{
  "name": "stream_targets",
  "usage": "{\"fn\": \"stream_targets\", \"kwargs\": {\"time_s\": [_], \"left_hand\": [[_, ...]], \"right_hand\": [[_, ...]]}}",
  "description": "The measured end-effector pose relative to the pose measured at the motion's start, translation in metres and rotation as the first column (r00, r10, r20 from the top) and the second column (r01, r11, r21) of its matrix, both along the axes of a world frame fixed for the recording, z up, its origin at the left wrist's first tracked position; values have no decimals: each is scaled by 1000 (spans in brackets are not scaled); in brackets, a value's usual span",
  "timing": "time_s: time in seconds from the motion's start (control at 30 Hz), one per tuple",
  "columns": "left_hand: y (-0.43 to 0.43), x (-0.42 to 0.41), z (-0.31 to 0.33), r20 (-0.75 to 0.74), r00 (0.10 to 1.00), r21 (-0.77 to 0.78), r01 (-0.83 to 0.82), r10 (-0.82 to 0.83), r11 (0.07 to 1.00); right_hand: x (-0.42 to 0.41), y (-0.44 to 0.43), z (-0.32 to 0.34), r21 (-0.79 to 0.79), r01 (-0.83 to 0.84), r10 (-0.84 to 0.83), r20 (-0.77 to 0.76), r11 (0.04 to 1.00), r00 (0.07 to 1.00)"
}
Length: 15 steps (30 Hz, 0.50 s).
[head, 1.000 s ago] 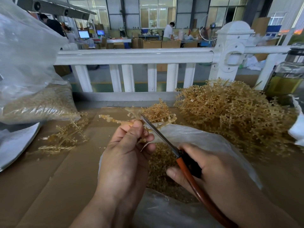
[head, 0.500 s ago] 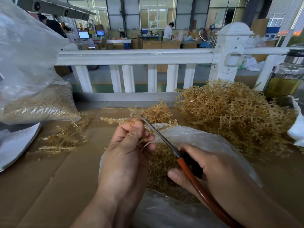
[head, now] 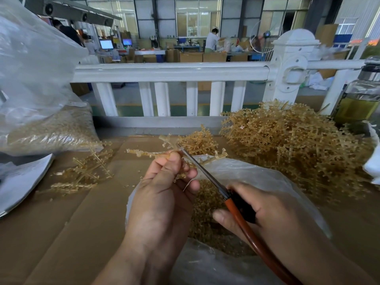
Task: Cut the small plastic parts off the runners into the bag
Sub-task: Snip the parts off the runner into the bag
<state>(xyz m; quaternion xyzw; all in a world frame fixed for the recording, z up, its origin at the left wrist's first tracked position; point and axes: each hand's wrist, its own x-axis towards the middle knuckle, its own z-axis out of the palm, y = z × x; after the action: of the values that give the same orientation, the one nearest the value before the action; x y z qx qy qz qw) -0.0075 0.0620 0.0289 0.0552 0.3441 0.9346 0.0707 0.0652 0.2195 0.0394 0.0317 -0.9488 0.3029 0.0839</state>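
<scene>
Left hand (head: 162, 194) pinches a pale amber branched plastic runner (head: 148, 153) in its grip, above the clear plastic bag (head: 257, 173) lying near centre. Right hand (head: 267, 210), grip curled round orange-handled steel scissors (head: 205, 174), blade tip at the runner. Tangled amber runner heap (head: 298, 147) sits far right.

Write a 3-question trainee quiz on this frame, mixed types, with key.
1. True or false: the left hand grips a runner while the right hand holds the cutter.
2. The hands work above an open clear bag. What fills it?
3. Where is the biggest pile of runners? A) on the person's left B) on the person's right, by the white railing C) on the floor beyond that railing

Key: 1 true. 2 small loose tan parts. 3 B.
</scene>
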Motion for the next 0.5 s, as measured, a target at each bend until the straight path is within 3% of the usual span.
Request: {"fn": "stream_targets", "kwargs": {"time_s": [0.5], "left_hand": [[0,-3,-3,31,999,27,7,-8,1000]], "right_hand": [[1,-1,2,-36,-1,2,17,999,1000]]}}
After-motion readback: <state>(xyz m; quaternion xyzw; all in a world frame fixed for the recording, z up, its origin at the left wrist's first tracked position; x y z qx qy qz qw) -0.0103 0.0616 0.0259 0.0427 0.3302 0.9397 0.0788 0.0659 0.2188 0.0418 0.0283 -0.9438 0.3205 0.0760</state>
